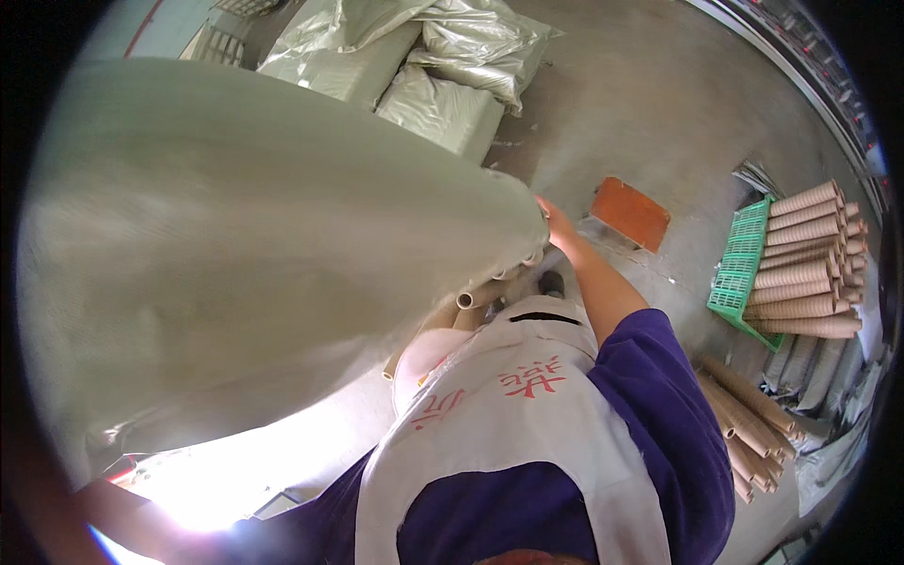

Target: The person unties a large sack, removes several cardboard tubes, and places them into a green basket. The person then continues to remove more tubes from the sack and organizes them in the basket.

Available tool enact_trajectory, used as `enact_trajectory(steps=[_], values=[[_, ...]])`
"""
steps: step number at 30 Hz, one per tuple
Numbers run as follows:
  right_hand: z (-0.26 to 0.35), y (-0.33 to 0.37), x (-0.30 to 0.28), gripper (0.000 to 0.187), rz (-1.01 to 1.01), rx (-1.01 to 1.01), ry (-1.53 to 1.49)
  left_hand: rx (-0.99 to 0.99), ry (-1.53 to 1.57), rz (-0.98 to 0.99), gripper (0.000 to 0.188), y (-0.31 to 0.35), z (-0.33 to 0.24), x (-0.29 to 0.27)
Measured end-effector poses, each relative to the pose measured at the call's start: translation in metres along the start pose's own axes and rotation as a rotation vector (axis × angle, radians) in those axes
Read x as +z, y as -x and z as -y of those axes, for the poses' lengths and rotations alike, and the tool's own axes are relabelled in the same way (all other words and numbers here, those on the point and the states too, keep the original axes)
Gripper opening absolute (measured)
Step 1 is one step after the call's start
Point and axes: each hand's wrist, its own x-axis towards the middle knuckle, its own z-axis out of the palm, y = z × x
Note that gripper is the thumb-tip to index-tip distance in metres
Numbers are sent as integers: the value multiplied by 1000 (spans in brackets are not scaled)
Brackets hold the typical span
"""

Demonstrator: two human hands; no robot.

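Main risk: bundle (235,245) slipping or tipping off its right end, should the right hand (559,226) lose purchase—broad, smooth side, little to grip. Its bulk hides the floor at left; a snag or stumble seems possible. Loose cardboard tubes (478,296) under the right end could get knocked.

Bundle: grey-green, faint sheen, wide at left, tapering right; spans left and middle, before the apron (527,395). Right hand touches its right end, fingers hidden—closure can't be told. Left hand unseen, grip unknown.
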Motion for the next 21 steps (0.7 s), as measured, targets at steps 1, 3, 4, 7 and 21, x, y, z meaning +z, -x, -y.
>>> enact_trajectory(steps=[1, 3, 4, 7, 21], values=[[5, 2, 2, 62, 21, -73, 188, 4, -42, -2, 35, -5, 6, -1], [21, 5, 8, 65, -151, -174, 446, 11, -126, -12, 35, -14, 17, -1], [31, 7, 13, 67, -238, -227, 575, 10, -166, -18, 35, -17, 24, 0], [60, 20, 27, 65, -106, -44, 804, 22, -289, -10, 35, -25, 40, 16], [65, 24, 33, 59, -75, 39, 1062, 109, -666, 30, 36, 87, 45, 187]])
